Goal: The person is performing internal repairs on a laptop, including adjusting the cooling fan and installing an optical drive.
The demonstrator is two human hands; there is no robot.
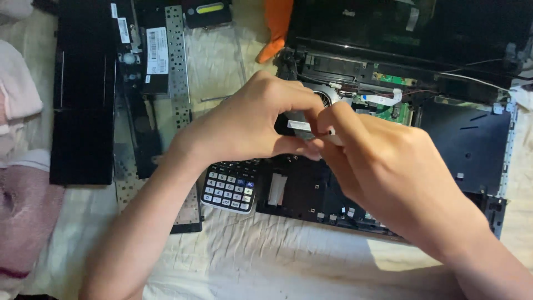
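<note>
Meeting over the open laptop (472,144), both hands pinch at 1 small part (302,125), a dark piece with a pale label, just in front of the round fan (327,95). Left hand (250,122) comes in from the lower left with its fingers curled; thumb and forefinger close together on the part's left side. Right hand (388,161) comes in from the lower right, its fingertips (327,119) pressed against the same part and touching the left fingers. Each grip is clamped on the part, though how much of it lies hidden under the fingers I cannot tell

Inside the laptop's black base, a green board (395,113) and a white ribbon cable (383,100) show just behind the right hand. A calculator (230,186) lies under the left wrist, touching the laptop's front left corner. Further left, well apart from the hands, lie a black panel (83,100) and a perforated metal plate (176,61). An orange thing (276,28) rests near the top, behind the fan. All of this sits on a wrinkled white cloth (266,255), with pink fabric (22,205) at the left edge
</note>
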